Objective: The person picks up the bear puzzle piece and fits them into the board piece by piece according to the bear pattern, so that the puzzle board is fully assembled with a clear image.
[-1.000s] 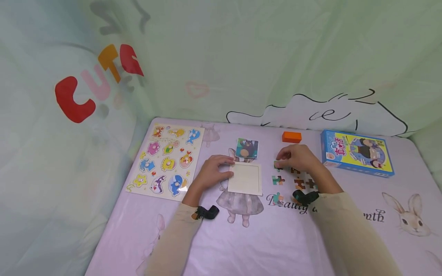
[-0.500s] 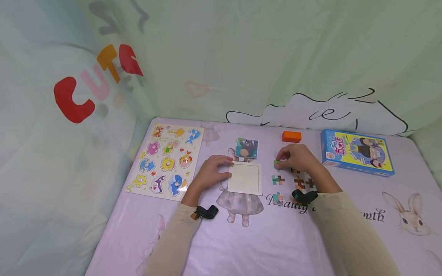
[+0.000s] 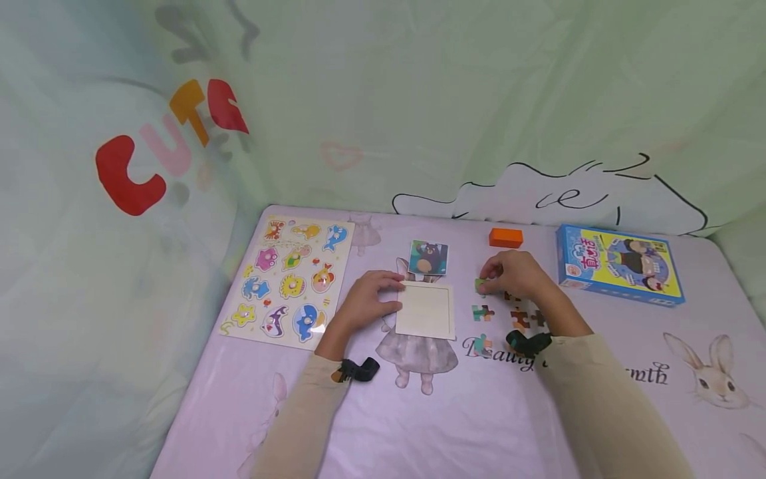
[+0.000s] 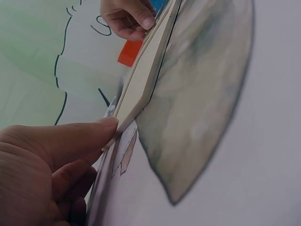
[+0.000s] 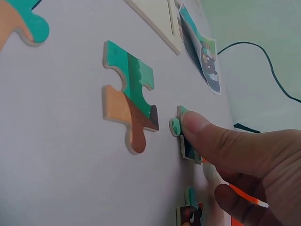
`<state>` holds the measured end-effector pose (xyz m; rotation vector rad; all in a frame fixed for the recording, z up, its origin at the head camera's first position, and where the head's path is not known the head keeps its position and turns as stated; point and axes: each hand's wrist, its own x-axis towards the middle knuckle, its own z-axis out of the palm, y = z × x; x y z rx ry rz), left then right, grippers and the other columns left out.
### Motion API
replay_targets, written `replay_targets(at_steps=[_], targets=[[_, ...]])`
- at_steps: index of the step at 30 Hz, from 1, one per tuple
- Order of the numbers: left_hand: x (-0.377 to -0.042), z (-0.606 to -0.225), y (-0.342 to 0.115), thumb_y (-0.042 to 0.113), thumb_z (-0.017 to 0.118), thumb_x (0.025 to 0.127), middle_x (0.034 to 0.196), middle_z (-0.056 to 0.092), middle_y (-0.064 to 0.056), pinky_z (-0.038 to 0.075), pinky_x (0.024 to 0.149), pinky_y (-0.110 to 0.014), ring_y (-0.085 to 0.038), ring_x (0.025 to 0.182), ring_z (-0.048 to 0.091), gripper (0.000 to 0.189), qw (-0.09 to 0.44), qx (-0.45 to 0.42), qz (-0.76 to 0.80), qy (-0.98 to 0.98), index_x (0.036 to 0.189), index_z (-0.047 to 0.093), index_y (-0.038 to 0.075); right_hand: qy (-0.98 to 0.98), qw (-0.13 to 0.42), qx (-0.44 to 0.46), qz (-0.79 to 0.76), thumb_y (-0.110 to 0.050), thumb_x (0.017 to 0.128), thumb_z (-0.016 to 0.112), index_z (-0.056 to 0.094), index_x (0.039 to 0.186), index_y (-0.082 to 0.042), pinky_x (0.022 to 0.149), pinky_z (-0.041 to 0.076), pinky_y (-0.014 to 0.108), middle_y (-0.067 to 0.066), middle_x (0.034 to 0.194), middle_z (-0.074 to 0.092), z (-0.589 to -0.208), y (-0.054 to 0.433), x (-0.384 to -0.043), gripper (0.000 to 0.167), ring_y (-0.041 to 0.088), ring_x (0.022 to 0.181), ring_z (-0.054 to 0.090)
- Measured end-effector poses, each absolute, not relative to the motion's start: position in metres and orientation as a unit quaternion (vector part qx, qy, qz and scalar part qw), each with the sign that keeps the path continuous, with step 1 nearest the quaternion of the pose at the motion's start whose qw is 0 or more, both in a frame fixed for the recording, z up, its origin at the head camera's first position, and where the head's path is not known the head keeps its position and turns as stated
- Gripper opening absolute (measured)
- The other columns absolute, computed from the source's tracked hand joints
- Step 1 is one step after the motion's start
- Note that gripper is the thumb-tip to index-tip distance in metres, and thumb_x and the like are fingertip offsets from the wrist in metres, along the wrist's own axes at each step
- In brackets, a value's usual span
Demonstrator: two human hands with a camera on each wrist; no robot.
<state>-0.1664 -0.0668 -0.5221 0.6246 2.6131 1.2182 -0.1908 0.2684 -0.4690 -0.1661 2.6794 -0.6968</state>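
Note:
My left hand (image 3: 366, 299) holds the left edge of a pale, square puzzle tray (image 3: 426, 311), its thumb and index finger at the edge near the upper left corner. Blank wood shows inside the tray's thin border. To the right, my right hand (image 3: 517, 274) pinches a green jigsaw piece (image 5: 188, 149) low at the table, the thumb covering part of it. A teal and brown jigsaw piece (image 5: 131, 96) lies close by. More loose pieces (image 3: 519, 319) lie under and beside the right wrist, some partly hidden. Above the tray rests a bear picture card (image 3: 428, 258).
A knobbed sea-animal puzzle board (image 3: 287, 283) lies at the left. An orange block (image 3: 505, 238) sits behind my right hand, and a blue and yellow box (image 3: 619, 265) stands at the back right. Fabric curtains (image 3: 383, 100) hang along the table's back and left edges.
The piece in my right hand has tilted or turned a little, showing more of its green face. Both hands otherwise stay in place.

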Motion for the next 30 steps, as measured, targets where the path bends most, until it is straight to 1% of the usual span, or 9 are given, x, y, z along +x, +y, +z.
replay_targets(at_steps=[12,20,30], targets=[[-0.167,-0.521,-0.067,0.017,0.080,0.086,0.139,0.065,-0.002,0.036,0.118,-0.045,-0.024,0.139,0.050,0.033,0.087,0.222,0.412,0.879,0.118,0.075,0.009,0.951,0.163,-0.068,-0.253,-0.028,0.081,0.088,0.073,0.096,-0.010,0.071,0.046,0.031,0.006,0.087,0.064,-0.465,0.265,-0.187,0.027,0.025,0.087,0.053],[-0.167,-0.523,-0.067,0.018,0.080,0.087,0.140,0.065,-0.002,0.035,0.118,-0.046,-0.024,0.140,0.050,0.033,0.089,0.219,0.412,0.880,0.118,0.075,0.009,0.948,0.159,-0.071,-0.268,-0.021,0.083,0.086,0.072,0.093,-0.009,0.067,0.047,0.031,0.006,0.085,0.063,-0.459,0.260,-0.182,0.021,0.026,0.086,0.054],[-0.167,-0.522,-0.067,0.018,0.080,0.087,0.140,0.065,-0.001,0.036,0.118,-0.045,-0.023,0.139,0.050,0.033,0.089,0.219,0.410,0.881,0.119,0.075,0.010,0.947,0.150,-0.073,-0.274,-0.021,0.085,0.084,0.073,0.093,-0.011,0.067,0.048,0.030,0.005,0.086,0.064,-0.453,0.257,-0.178,0.017,0.027,0.088,0.054]])
